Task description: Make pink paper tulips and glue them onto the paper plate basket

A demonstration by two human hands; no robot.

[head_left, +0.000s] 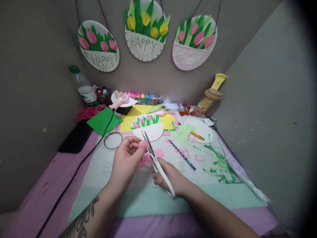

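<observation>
My left hand (128,155) pinches a small piece of pink paper (143,145) between thumb and fingers. In my right hand (167,175) are scissors (162,173) with white handles, their blades slightly parted and pointing away from me, right beside the pink piece. More pink paper (158,154) lies on the table under the hands. Just beyond the blade tips rests a white paper plate pocket (148,131) filled with green paper leaves and pink paper tulips. A dark blue patterned pencil (183,155) lies to the right of the scissors.
Green paper scraps (223,167) litter the right side, near a white plate (204,130). A tape roll (113,140), green paper (104,121), a black cord (81,165) and a pink glue gun (121,100) are left. A bottle (85,92) stands behind. Decorated plates (146,44) hang on the wall.
</observation>
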